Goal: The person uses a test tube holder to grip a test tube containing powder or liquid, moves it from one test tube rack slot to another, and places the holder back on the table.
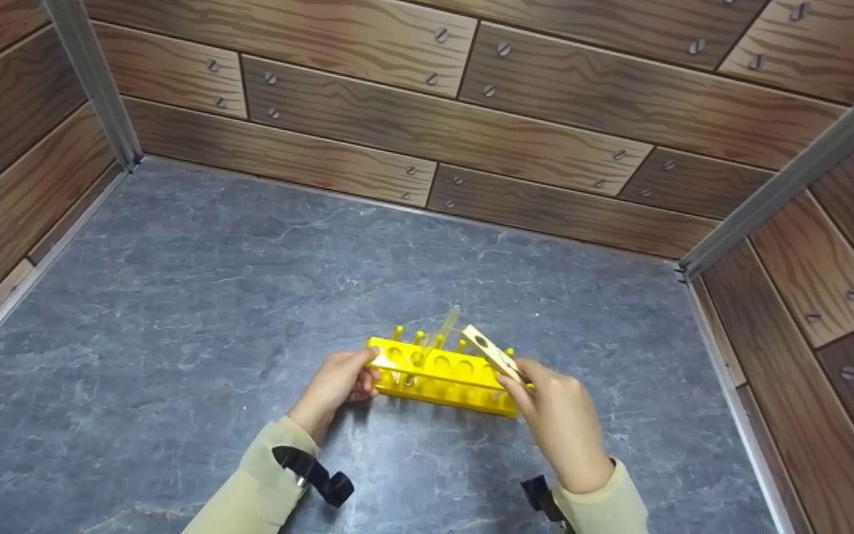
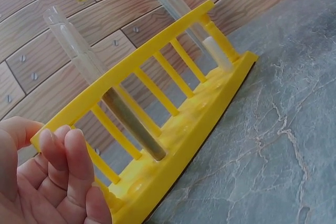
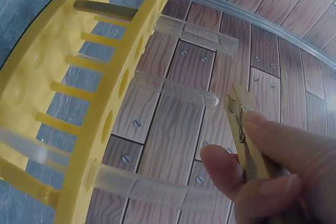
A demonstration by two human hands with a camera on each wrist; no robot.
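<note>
A yellow test tube rack (image 1: 442,382) stands on the grey tabletop, and my left hand (image 1: 342,378) grips its left end. My right hand (image 1: 564,419) pinches a wooden test tube clamp (image 1: 490,352) above the rack's right part. In the right wrist view the clamp's tip is apart from the tubes, with nothing visible in it. A glass tube with dark contents (image 2: 136,124) stands in a hole towards the left end. Another tube with white contents (image 2: 218,53) stands at the right end. A clear tube (image 3: 176,88) sticks up behind the top bar, apparently over a peg.
Wood-patterned panels (image 1: 368,96) wall in the back and both sides. Metal corner posts (image 1: 93,81) join them. The grey marbled tabletop (image 1: 212,297) extends around the rack. Each forearm wears a black strap mount (image 1: 312,475).
</note>
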